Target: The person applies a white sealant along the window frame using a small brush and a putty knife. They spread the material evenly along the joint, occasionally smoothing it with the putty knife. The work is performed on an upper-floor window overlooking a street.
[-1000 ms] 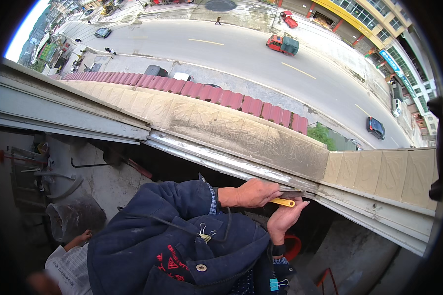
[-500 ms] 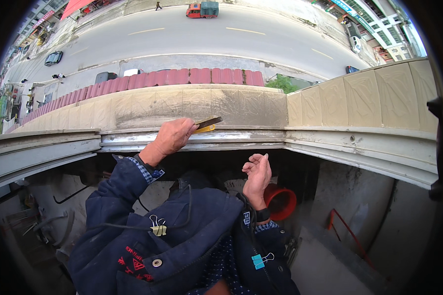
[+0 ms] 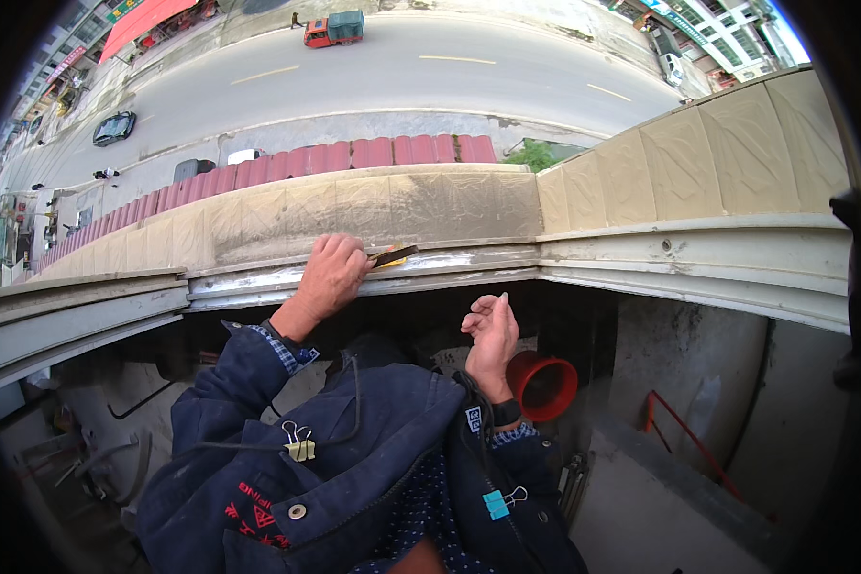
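Note:
My left hand (image 3: 333, 275) is closed round a dark flat-bladed tool (image 3: 396, 256) with a yellow part beneath the blade; most of its grip is hidden by my fingers. The tool points right, at the white-smeared window sill track (image 3: 450, 260), and its blade appears to lie over the track. Whether the blade presses on the surface, I cannot tell. Off to the right and nearer me, my right hand (image 3: 492, 337) hovers with palm turned inward and fingers loosely bent, holding nothing. A red bucket (image 3: 542, 386) stands below, beside my right wrist.
Beyond the track runs a tan tiled outer ledge (image 3: 354, 206), with a red tiled roof (image 3: 354, 154) and a street far below. Pale frame rails (image 3: 698, 263) extend to the right. Indoors, a red bent rod (image 3: 691, 442) lies at right, with dark tools (image 3: 129, 459) at left.
My left hand has rolled over, knuckles up, and the tool has come down closer to the track. My right hand keeps much the same pose. The whole view has shifted slightly.

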The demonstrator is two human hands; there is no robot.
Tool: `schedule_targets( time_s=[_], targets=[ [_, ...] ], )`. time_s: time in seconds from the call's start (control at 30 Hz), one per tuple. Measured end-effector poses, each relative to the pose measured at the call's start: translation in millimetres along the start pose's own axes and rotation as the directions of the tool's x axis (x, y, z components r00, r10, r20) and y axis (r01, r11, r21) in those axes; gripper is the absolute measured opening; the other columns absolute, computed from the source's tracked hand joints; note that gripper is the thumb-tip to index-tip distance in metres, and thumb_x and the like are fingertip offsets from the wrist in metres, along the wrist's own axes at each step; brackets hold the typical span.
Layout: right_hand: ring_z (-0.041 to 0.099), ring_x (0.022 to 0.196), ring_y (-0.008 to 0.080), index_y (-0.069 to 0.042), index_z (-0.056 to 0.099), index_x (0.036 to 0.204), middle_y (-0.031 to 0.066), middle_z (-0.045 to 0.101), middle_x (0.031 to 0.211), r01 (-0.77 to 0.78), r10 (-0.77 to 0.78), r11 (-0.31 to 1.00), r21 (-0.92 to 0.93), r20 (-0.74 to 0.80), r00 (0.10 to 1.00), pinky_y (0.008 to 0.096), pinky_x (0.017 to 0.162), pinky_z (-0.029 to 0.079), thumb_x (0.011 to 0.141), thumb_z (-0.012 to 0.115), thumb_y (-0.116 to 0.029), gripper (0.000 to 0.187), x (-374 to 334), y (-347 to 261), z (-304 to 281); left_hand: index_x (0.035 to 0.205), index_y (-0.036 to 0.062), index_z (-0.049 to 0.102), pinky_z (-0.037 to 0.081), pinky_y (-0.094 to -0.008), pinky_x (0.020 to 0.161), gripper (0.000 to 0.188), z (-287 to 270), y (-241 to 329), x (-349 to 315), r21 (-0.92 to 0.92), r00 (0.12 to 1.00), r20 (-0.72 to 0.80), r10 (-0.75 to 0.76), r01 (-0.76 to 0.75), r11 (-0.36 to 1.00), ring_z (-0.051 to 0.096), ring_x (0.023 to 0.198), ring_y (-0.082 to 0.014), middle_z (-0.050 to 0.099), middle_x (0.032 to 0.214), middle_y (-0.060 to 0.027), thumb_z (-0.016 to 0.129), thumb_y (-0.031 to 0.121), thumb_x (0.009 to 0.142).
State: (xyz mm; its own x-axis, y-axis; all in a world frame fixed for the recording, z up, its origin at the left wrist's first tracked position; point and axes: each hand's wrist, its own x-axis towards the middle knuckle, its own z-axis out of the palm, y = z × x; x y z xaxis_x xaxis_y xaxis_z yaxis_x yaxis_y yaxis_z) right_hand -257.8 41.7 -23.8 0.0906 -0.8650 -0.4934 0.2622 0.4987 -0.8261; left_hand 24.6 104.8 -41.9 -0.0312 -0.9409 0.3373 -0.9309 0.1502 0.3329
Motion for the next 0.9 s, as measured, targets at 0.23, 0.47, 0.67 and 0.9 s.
schedule_targets(
  time_s=[0.23, 0.47, 0.67, 0.9],
  targets=[
    [0.06, 0.063, 0.0112, -0.005, 0.061, 0.097, 0.0041, 0.062, 0.084, -0.035, 0.036, 0.999, -0.021, 0.026, 0.999, 0.0247, 0.057, 0.047, 0.11, 0.045, -0.041, 0.041, 0, 2, 2, 0.091, 0.0081, 0.058, 0.043, -0.0435, 0.09, 0.016, 21, 15, 18, -0.007, 0.993, 0.027, 0.113, -0.113, 0.994, 0.056, 0.103, -0.0297, 0.058, 0.101, -0.0097, 0.071, 0.017, 0.086],
    [0.06, 0.062, 0.0109, -0.006, 0.061, 0.096, 0.004, 0.063, 0.082, -0.035, 0.035, 0.999, -0.011, -0.012, 0.999, 0.0245, 0.056, 0.047, 0.109, 0.047, -0.042, 0.041, -2, 1, -8, 0.095, 0.009, 0.062, 0.042, -0.0425, 0.091, 0.016, 29, 19, 23, 0.004, 0.994, 0.039, 0.099, -0.099, 0.995, 0.054, 0.106, -0.029, 0.056, 0.102, -0.0093, 0.07, 0.017, 0.084],
    [0.06, 0.063, 0.0126, -0.006, 0.061, 0.096, 0.004, 0.062, 0.082, -0.037, 0.038, 0.999, -0.024, 0.028, 0.999, 0.0256, 0.057, 0.047, 0.109, 0.047, -0.042, 0.041, -1, 5, -14, 0.099, 0.0083, 0.064, 0.042, -0.0439, 0.093, 0.019, 28, 20, 22, -0.032, 0.996, 0.062, 0.062, -0.061, 0.998, 0.054, 0.11, -0.0299, 0.057, 0.106, -0.0093, 0.071, 0.018, 0.085],
    [0.059, 0.061, 0.0128, -0.007, 0.061, 0.095, 0.0038, 0.062, 0.08, -0.087, 0.091, 0.993, -0.078, 0.044, 0.995, 0.0263, 0.056, 0.048, 0.109, 0.048, -0.04, 0.039, 2, 4, -20, 0.104, 0.0083, 0.064, 0.041, -0.0454, 0.096, 0.021, 28, 24, 20, -0.031, 0.999, 0.016, 0.042, -0.042, 0.999, 0.055, 0.113, -0.0311, 0.058, 0.11, -0.01, 0.072, 0.018, 0.088]
  ],
)
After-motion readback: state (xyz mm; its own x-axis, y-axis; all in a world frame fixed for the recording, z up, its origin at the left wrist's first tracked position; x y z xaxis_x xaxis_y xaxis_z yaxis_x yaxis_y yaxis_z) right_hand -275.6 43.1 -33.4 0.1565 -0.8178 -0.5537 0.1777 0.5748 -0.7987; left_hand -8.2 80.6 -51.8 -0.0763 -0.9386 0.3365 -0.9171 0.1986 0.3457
